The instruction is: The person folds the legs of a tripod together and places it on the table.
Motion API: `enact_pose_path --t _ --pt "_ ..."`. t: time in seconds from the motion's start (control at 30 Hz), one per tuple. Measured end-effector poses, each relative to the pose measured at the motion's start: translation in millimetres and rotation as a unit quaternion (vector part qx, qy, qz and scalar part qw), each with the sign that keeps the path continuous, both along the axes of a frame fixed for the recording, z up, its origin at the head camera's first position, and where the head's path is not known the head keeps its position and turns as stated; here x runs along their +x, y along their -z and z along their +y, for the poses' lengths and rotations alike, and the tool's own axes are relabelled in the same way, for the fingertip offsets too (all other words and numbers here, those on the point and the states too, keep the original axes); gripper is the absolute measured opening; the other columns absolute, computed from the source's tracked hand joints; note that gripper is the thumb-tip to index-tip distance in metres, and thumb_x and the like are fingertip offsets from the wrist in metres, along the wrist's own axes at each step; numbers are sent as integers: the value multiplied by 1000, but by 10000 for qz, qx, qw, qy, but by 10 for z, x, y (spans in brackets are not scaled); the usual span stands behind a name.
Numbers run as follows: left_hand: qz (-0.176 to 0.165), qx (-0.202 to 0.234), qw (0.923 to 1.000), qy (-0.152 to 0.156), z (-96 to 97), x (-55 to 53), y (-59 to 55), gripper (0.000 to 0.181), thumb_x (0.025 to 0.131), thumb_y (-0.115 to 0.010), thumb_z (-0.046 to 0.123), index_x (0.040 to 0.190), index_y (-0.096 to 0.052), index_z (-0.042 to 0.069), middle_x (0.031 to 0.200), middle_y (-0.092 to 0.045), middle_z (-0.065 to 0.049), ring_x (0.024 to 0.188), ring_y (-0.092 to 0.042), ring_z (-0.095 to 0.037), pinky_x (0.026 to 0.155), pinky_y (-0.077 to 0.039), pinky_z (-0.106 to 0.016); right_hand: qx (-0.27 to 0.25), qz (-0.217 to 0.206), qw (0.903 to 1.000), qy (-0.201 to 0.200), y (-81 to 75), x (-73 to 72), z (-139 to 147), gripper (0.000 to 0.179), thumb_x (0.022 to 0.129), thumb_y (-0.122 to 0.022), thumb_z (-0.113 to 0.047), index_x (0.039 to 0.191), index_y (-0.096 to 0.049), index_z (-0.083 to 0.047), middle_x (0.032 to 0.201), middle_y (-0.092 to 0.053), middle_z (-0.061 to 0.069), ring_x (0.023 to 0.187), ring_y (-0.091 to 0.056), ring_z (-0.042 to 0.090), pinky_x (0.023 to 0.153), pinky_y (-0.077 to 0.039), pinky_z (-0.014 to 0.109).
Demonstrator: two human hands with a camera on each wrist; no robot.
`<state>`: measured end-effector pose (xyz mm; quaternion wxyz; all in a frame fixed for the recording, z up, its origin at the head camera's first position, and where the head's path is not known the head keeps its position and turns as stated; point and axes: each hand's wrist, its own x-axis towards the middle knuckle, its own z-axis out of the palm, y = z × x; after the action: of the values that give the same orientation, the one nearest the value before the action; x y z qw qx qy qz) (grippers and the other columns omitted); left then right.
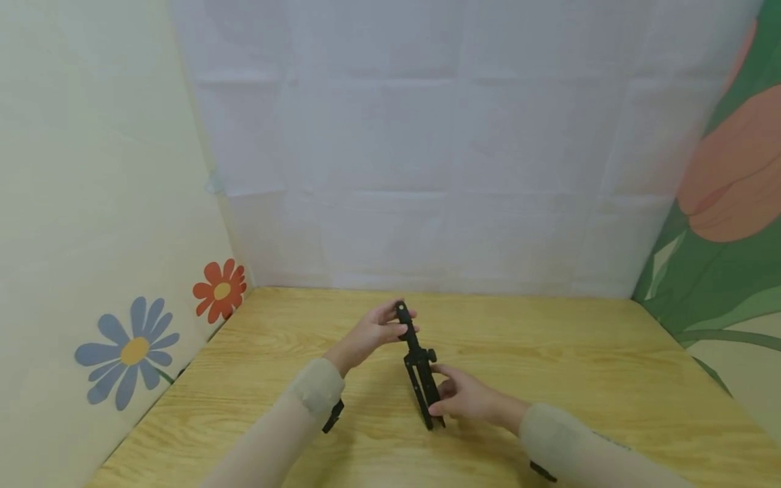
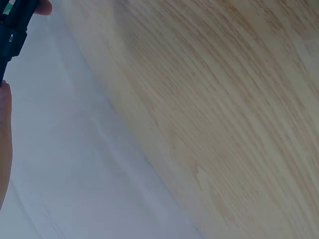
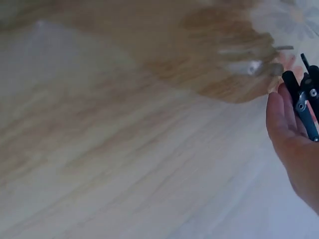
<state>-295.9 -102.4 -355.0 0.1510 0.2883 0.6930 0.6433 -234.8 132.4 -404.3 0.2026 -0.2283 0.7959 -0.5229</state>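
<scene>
A black folded tripod (image 1: 414, 349) leans over the table in the head view, its narrow top end pointing away and its legs toward me. A small knob (image 1: 432, 355) sticks out from its right side. My left hand (image 1: 375, 330) holds the upper column between thumb and fingers. Lower down, my right hand (image 1: 468, 398) grips the legs from the right, thumb near their lower end. Only a piece of the tripod (image 2: 12, 41) shows at the left wrist view's corner. In the right wrist view, the legs (image 3: 302, 102) lie against the fingers.
The wood-grain table (image 1: 537, 352) runs back to a creased white cloth (image 1: 439, 149). At the left stands a pale panel with a blue flower (image 1: 132, 351) and a red flower (image 1: 221, 291). A panel with a large pink tulip (image 1: 738, 169) borders the right side.
</scene>
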Motion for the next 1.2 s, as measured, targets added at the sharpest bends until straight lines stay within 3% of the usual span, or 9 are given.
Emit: enact_pose_path --t 0.13,0.33,0.5,0.7,0.87,1.03,1.2 --pt "227 -434 9988 -55 -32 25 -52 56 100 -51 9 148 -28 -6 144 -39 -31 127 -47 -41 101 -43 -50 59 -28 9999 107 -19 2 33 79 84 -74 -5 147 -27 7 91 -68 8 84 -62 19 72 -50 34" --pt "75 -766 9966 -285 -60 48 -71 59 102 -47 6 149 -17 -11 140 -40 -35 120 -53 -41 95 -48 -45 396 173 9988 215 -92 6 156 81 82 -76 -5 148 -30 4 91 -67 7 86 -61 19 78 -51 39" --pt "147 -669 9971 -324 -55 67 -12 47 101 -46 -1 144 -32 -12 130 -53 -32 107 -62 -35 88 -53 -42 701 339 9966 254 -156 8 281 80 80 -77 -3 147 -33 4 100 -64 9 94 -58 23 83 -50 44" --pt "321 -593 9964 -511 -35 106 76 35 100 -50 2 133 -48 -13 118 -64 -26 99 -67 -31 82 -56 -41 1003 463 9935 267 -205 -3 424 75 79 -77 -2 145 -40 -1 102 -61 11 96 -58 27 79 -51 47" --pt "314 -557 9959 -633 -25 115 120 34 100 -53 5 130 -51 -12 118 -64 -25 98 -68 -31 84 -54 -47 1122 590 9916 274 -247 -22 484 72 79 -77 -2 143 -44 -4 98 -60 10 90 -58 24 72 -52 41" --pt "221 -643 9945 -796 -45 102 150 29 98 -56 7 122 -57 -10 113 -67 -22 95 -68 -30 88 -49 -56 1244 670 9896 260 -315 -43 530 68 80 -77 -2 141 -47 -4 101 -60 11 94 -58 27 75 -52 43" --pt "139 -750 9937 -816 -79 95 170 25 96 -60 8 115 -61 -8 108 -69 -20 94 -68 -26 87 -50 -54 1294 629 9889 366 -389 -57 582 68 80 -76 -1 141 -47 -2 106 -60 12 99 -58 30 78 -52 47"
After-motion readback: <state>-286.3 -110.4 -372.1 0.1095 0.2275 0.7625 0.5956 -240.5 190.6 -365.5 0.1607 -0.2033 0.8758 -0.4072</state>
